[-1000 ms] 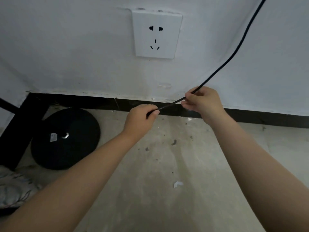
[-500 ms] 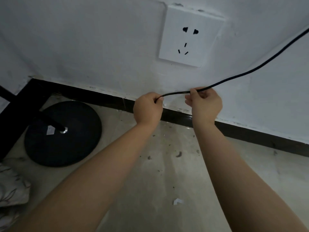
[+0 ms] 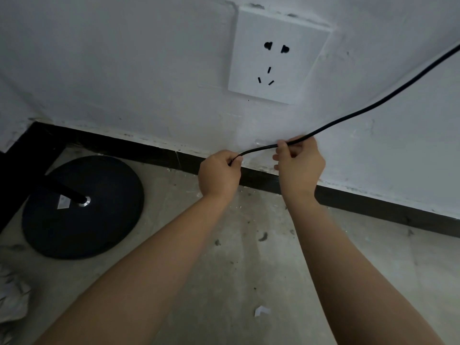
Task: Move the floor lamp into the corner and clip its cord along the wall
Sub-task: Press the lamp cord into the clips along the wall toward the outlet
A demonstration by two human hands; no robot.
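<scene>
The floor lamp's round black base [image 3: 82,207] stands on the floor in the corner at the left, its black pole leaning out of frame at the upper left. A thin black cord [image 3: 373,103] runs from the upper right down to my hands, low against the white wall. My left hand [image 3: 220,174] is closed on the cord's lower stretch. My right hand [image 3: 298,160] pinches the cord a short way to the right, beside a pale clear patch on the wall [image 3: 262,141] that may be a clip.
A white wall socket [image 3: 276,58] sits above my hands with nothing plugged in. A black skirting board [image 3: 373,202] runs along the wall's foot. A small white scrap [image 3: 261,311] lies on the dusty concrete floor. Crumpled patterned fabric [image 3: 12,295] lies at the lower left.
Both hands have lifted the cord from in front of the skirting board to the white wall just above it. The view has moved closer and shifted left.
</scene>
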